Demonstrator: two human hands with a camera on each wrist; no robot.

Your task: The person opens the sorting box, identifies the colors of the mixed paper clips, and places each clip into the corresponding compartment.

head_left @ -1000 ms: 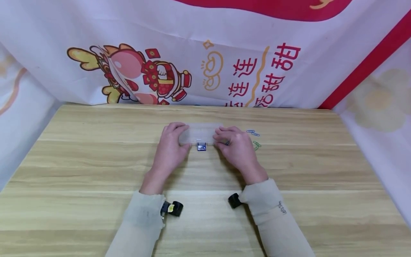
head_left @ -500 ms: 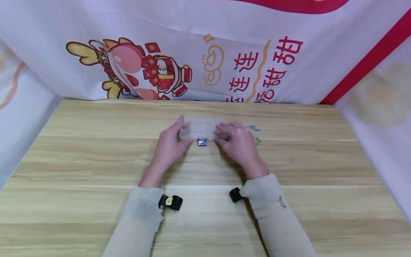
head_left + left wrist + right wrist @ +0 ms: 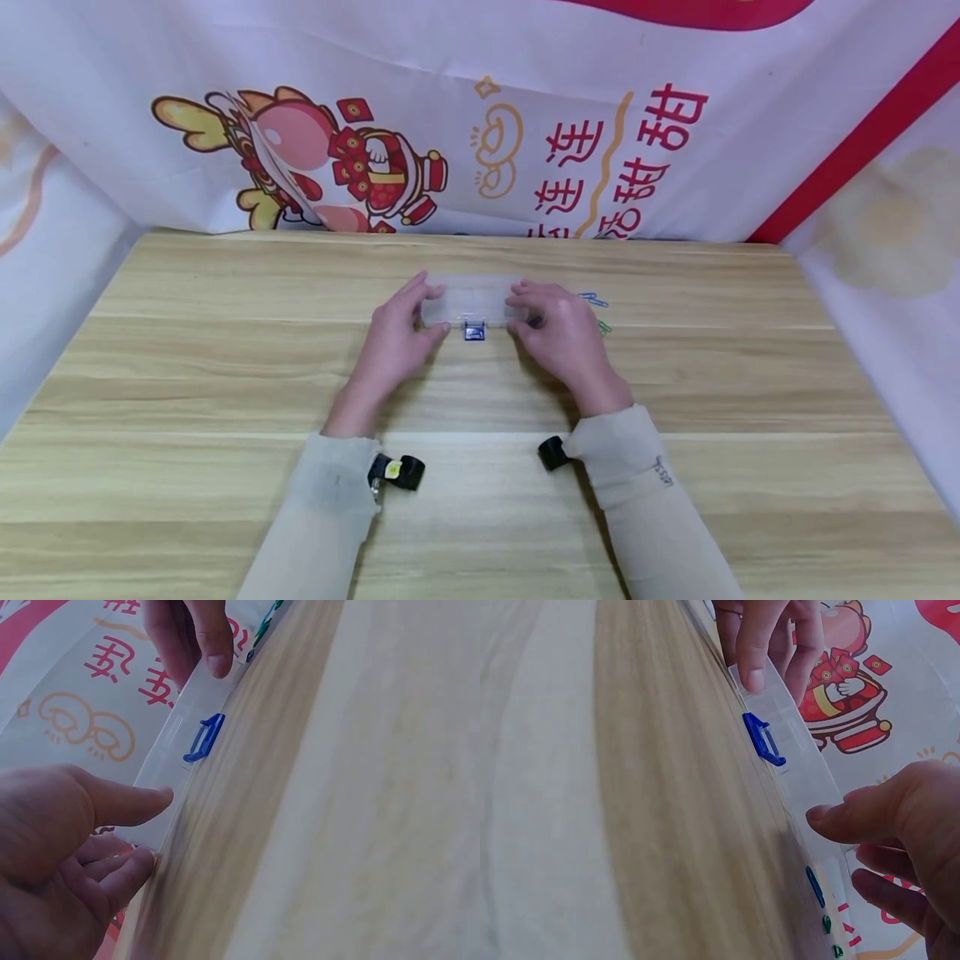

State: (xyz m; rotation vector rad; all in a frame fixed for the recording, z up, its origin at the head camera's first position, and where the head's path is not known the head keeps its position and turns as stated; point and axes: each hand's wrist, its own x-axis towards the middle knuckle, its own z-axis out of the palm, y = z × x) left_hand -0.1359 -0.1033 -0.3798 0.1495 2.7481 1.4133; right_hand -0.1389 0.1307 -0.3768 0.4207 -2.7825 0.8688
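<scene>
While both hands meet at the centre of the head view, the clear plastic box (image 3: pixel 472 300) lies between them, its long side running across the frame. The left hand (image 3: pixel 396 337) holds the box's left end, thumb at the near edge and the other fingers spread toward the far side. The right hand (image 3: pixel 562 337) holds the right end likewise, its fingers bent more closely together. In both wrist views the thumbs rest against the box's front wall, and a blue latch (image 3: pixel 474 332) juts from its near edge, between the thumbs and touching neither.

Just right of the right hand, blue paper clips (image 3: pixel 594 299) and green paper clips (image 3: pixel 603 328) lie on the wood-grain table (image 3: pixel 472 517), which fills the lower frame. Along the upper frame hangs a white cloth (image 3: pixel 450 46) with a cartoon figure (image 3: pixel 300 158) at upper left and red characters (image 3: pixel 573 142) right of centre. Pale sleeves (image 3: pixel 311 508) enter from the bottom edge.
</scene>
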